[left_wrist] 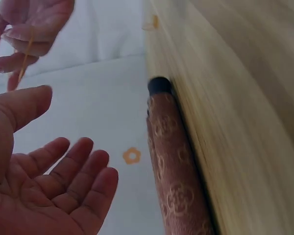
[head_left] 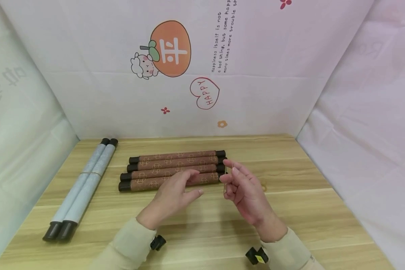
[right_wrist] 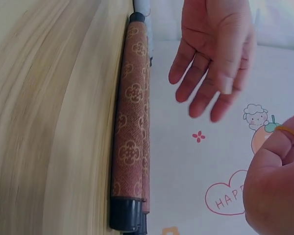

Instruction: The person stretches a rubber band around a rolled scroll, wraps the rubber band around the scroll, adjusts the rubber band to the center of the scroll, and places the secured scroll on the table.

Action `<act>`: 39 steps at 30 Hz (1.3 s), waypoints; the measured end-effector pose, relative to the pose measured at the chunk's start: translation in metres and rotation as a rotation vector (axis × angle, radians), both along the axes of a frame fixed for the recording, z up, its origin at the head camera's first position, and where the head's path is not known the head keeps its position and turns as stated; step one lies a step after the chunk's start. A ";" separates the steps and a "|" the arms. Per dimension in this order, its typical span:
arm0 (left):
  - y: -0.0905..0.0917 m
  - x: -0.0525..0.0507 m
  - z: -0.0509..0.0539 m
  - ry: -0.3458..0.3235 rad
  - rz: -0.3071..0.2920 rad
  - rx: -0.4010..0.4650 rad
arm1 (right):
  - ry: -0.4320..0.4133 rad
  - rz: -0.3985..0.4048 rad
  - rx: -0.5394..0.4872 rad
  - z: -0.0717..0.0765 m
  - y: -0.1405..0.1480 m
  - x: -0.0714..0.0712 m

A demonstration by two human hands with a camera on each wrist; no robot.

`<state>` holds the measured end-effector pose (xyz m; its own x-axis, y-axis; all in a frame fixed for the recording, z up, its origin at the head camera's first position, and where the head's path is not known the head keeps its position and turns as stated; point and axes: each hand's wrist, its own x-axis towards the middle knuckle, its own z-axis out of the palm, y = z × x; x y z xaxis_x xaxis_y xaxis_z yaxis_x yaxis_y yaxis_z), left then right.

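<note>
Several brown patterned scrolls (head_left: 175, 173) with black ends lie side by side across the wooden table. My left hand (head_left: 172, 195) hovers at their near side, fingers relaxed and thumb apart; its palm holds nothing in the left wrist view. My right hand (head_left: 248, 197) is raised by their right ends, fingers bent. A thin orange-yellow rubber band (left_wrist: 25, 61) is looped on the right fingers, and the same band (right_wrist: 289, 131) shows at the right edge of the right wrist view. The two hands are apart.
Two pale blue-grey scrolls (head_left: 84, 187) with black ends lie at the left, a thin band (head_left: 91, 173) around their middle. A small yellow band (head_left: 264, 186) lies on the table behind my right hand. A printed white cloth (head_left: 256, 93) stands behind the table.
</note>
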<state>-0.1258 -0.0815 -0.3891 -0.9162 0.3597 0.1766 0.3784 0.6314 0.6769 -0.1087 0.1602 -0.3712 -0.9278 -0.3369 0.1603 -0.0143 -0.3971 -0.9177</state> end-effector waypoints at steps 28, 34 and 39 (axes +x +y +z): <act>-0.024 -0.064 -0.021 0.079 0.013 -0.696 | -0.054 -0.042 0.130 -0.010 0.010 -0.002; -0.023 -0.068 -0.026 0.104 0.016 -0.714 | -0.046 -0.035 0.137 -0.011 0.009 -0.002; -0.022 -0.069 -0.030 0.126 0.020 -0.717 | -0.051 -0.036 0.140 -0.012 0.009 -0.001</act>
<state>-0.1952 -0.1037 -0.4191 -0.9121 0.4098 0.0081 0.4097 0.9110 0.0463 -0.1102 0.1694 -0.3831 -0.9455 -0.3186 0.0663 0.0217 -0.2652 -0.9640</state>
